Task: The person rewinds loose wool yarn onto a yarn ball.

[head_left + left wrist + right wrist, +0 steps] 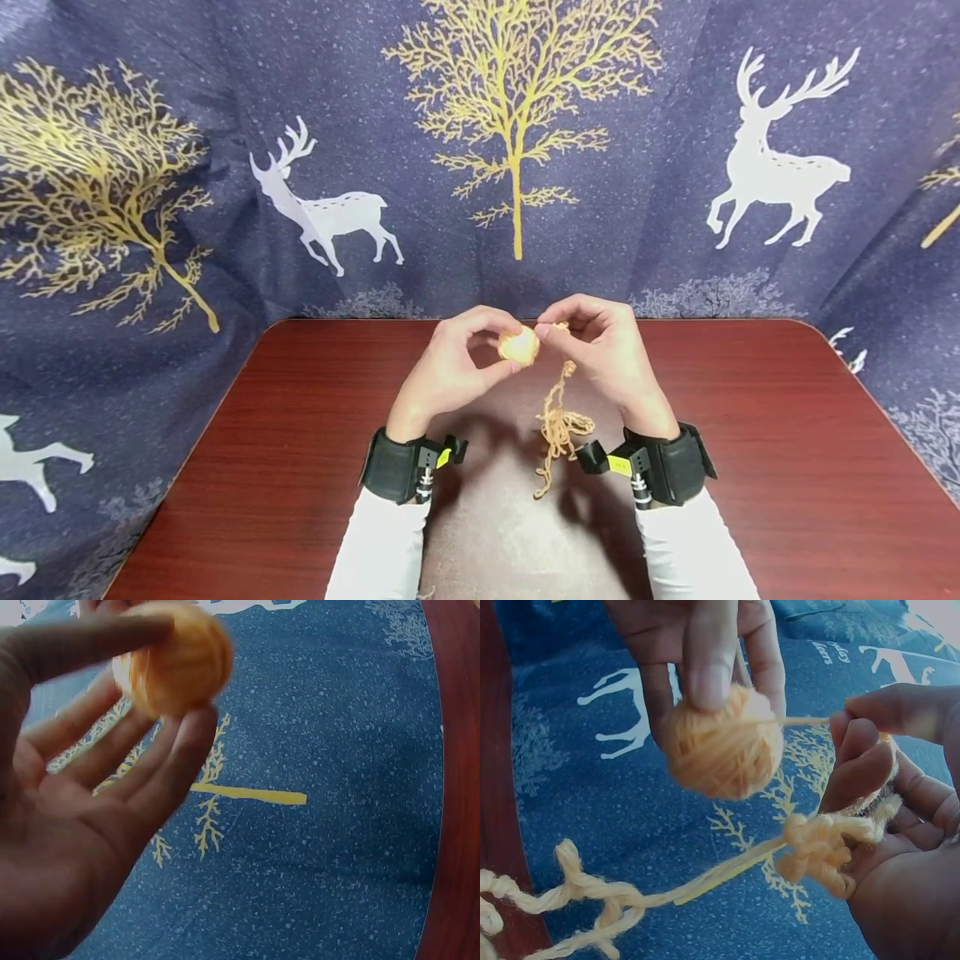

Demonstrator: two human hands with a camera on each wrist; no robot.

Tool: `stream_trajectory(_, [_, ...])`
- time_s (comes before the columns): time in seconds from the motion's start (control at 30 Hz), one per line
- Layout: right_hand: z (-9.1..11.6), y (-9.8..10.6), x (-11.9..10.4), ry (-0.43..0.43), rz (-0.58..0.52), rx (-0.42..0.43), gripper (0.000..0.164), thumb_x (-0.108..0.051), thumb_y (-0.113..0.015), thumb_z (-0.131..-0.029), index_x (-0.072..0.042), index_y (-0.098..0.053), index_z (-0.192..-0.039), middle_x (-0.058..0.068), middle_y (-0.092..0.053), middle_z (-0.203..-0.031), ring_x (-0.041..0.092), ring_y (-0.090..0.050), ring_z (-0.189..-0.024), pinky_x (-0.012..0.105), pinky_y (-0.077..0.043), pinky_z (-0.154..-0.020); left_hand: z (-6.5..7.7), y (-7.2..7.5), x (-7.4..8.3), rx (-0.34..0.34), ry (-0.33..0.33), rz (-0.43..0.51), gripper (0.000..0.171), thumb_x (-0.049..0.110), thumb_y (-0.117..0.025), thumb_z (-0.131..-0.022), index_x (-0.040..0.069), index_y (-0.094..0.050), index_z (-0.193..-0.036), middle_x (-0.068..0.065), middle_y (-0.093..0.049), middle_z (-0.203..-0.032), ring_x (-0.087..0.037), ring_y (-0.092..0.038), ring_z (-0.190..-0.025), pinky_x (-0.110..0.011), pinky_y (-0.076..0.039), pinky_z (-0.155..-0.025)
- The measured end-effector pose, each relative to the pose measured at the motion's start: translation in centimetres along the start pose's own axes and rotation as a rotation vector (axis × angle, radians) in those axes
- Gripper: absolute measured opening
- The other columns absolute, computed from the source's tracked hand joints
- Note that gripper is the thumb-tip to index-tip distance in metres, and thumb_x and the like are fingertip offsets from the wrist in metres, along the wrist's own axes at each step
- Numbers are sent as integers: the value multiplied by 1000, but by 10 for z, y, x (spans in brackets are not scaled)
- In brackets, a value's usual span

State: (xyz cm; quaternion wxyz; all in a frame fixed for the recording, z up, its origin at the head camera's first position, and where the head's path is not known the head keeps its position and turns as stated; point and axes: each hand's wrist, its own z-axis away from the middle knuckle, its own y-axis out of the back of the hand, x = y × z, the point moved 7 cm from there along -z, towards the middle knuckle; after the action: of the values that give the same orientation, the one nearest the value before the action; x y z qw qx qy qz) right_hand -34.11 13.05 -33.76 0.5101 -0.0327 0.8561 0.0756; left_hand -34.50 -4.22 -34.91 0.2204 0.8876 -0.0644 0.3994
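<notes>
A small ball of pale orange yarn (pixel 518 347) is pinched between the thumb and fingers of my left hand (pixel 459 358). In the right wrist view a taut strand runs from the yarn ball (pixel 724 746) to my right hand (pixel 907 772), whose thumb and forefinger pinch it. Below that pinch, a twisted clump of yarn (pixel 825 851) hangs against the right palm and trails away. Loose, tangled yarn (pixel 557 429) dangles under the right hand in the head view; its lower end may touch the table. The left wrist view shows the ball slightly blurred.
The reddish-brown table (pixel 300 433) has a greyish middle strip (pixel 510 533) under the forearms. Behind it hangs a dark blue cloth (pixel 600 225) printed with deer and golden trees. Black straps with small cameras (pixel 405 467) sit on both wrists.
</notes>
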Motion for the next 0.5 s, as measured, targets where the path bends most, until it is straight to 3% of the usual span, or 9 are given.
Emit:
stream_trajectory(0.13, [0,5,-1,3,-23,11,6,3,-73,-88,5,-72,-94,7,-69,-76,11,-55,-60,21,-43,-50,0,-8,6,-127,3,153,34,-8,-82,-79,-1,-69,-110,-12,-69,-111,-24,-66,-102,-41,-58,-93])
stream_trajectory(0.23, [0,6,0,1,-55,7,6,4,-73,-89,6,-71,-94,8,-68,-74,13,-57,-58,22,-45,-48,1,-10,13,-179,-3,294,37,-15,-79,-78,-5,-67,-111,-17,-66,-115,-26,-65,-108,-46,-56,-96])
stream_trajectory(0.37, [0,4,2,-11,-106,-18,6,4,-72,-89,6,-71,-94,9,-68,-74,13,-59,-58,23,-49,-47,2,-8,19,-173,-29,439,39,-20,-77,-75,-13,-63,-111,-19,-64,-117,-27,-65,-108,-52,-55,-96])
stream_trajectory(0.5, [0,0,6,-27,-138,-47,5,4,-70,-90,1,-72,-94,8,-70,-78,11,-61,-61,23,-52,-51,0,-6,22,-105,-63,536,37,-15,-79,-77,-17,-60,-109,-15,-65,-116,-24,-65,-106,-48,-58,-93])
